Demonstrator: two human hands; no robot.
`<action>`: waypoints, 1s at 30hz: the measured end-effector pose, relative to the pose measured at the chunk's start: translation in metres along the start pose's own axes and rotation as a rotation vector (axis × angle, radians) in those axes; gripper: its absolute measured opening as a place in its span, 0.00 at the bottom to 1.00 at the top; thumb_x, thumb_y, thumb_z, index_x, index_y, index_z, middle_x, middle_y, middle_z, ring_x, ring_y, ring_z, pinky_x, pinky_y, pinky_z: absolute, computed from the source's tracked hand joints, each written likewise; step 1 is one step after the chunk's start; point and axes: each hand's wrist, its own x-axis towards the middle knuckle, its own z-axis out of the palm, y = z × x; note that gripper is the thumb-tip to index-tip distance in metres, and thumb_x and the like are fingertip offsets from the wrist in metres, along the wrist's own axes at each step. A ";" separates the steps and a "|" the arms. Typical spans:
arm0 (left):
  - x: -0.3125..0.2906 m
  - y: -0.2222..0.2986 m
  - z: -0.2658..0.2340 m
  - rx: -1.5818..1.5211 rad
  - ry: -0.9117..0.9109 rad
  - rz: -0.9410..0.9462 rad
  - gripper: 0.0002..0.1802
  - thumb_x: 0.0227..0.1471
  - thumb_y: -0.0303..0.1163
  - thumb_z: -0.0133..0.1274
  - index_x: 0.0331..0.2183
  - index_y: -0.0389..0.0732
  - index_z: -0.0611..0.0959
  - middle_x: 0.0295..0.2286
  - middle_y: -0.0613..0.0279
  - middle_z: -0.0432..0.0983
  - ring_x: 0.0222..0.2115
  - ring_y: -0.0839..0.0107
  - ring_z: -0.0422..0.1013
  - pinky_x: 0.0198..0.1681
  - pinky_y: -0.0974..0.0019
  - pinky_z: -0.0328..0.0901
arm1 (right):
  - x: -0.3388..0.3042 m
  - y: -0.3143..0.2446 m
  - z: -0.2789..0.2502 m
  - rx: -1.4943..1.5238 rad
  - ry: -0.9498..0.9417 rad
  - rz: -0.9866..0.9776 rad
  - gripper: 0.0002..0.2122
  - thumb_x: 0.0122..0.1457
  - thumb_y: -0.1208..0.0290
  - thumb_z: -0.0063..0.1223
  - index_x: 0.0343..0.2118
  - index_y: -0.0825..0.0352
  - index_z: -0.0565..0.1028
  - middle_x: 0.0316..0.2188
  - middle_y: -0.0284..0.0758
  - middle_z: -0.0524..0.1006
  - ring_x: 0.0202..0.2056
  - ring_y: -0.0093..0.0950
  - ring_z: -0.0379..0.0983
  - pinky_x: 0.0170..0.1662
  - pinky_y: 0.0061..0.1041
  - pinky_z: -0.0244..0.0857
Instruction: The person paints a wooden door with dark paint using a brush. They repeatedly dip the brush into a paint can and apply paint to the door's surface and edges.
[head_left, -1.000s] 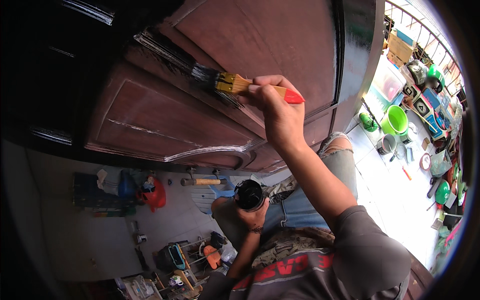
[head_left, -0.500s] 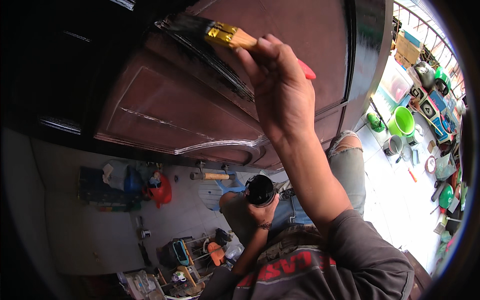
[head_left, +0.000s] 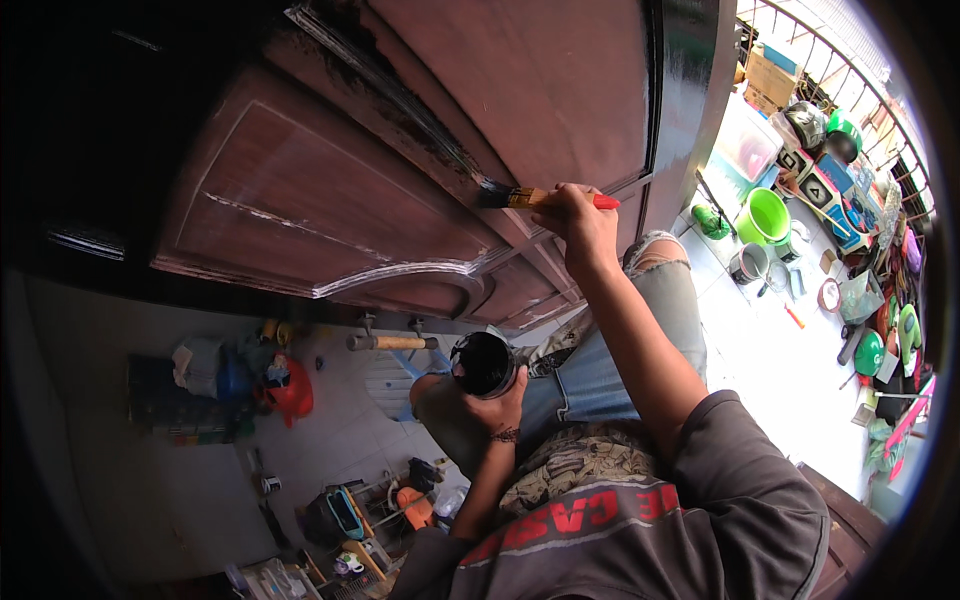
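Note:
My right hand [head_left: 583, 222] grips a paintbrush [head_left: 527, 197] by its wooden handle, whose end is red. The dark bristles touch the middle strip of a brown panelled door [head_left: 340, 210]. Along that strip's upper part runs wet black paint [head_left: 390, 100], while nearby panels are bare dull brown. Below the door's edge, my left hand [head_left: 497, 404] is wrapped round a cup of black paint [head_left: 483, 364] and holds it over my lap. The fingers on the cup's far side are partly hidden.
A roller-like handle [head_left: 392, 343] hangs at the door's lower edge, above a blue stool [head_left: 390, 385]. On the tiles at right stand a green bucket [head_left: 764, 216] and a grey pail [head_left: 748, 263]. A red container [head_left: 290, 392] lies at left, tools below it.
My right hand has moved down and toward me with the brush, from the strip's upper end to its middle. More black paint shows along the strip. The left hand still holds the cup.

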 end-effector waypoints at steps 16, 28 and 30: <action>-0.001 0.007 -0.001 -0.126 0.034 -0.089 0.54 0.28 0.40 0.79 0.54 0.29 0.70 0.48 0.49 0.73 0.48 0.59 0.72 0.56 0.57 0.64 | -0.031 -0.103 0.106 0.405 -0.431 -0.460 0.09 0.57 0.75 0.56 0.37 0.74 0.74 0.30 0.42 0.80 0.29 0.33 0.80 0.35 0.28 0.77; 0.003 0.005 0.001 -0.086 0.047 0.050 0.55 0.26 0.42 0.79 0.54 0.28 0.70 0.49 0.47 0.72 0.50 0.56 0.71 0.57 0.55 0.64 | 0.025 0.046 -0.046 -0.264 0.071 -0.039 0.07 0.58 0.74 0.56 0.33 0.73 0.73 0.29 0.40 0.79 0.28 0.34 0.80 0.32 0.30 0.79; 0.001 0.005 -0.002 -0.044 0.004 0.034 0.54 0.28 0.36 0.78 0.55 0.30 0.68 0.50 0.50 0.70 0.52 0.59 0.69 0.58 0.57 0.62 | 0.019 0.030 -0.018 -0.468 0.009 -0.212 0.08 0.53 0.73 0.57 0.26 0.73 0.74 0.20 0.41 0.79 0.25 0.32 0.80 0.30 0.30 0.74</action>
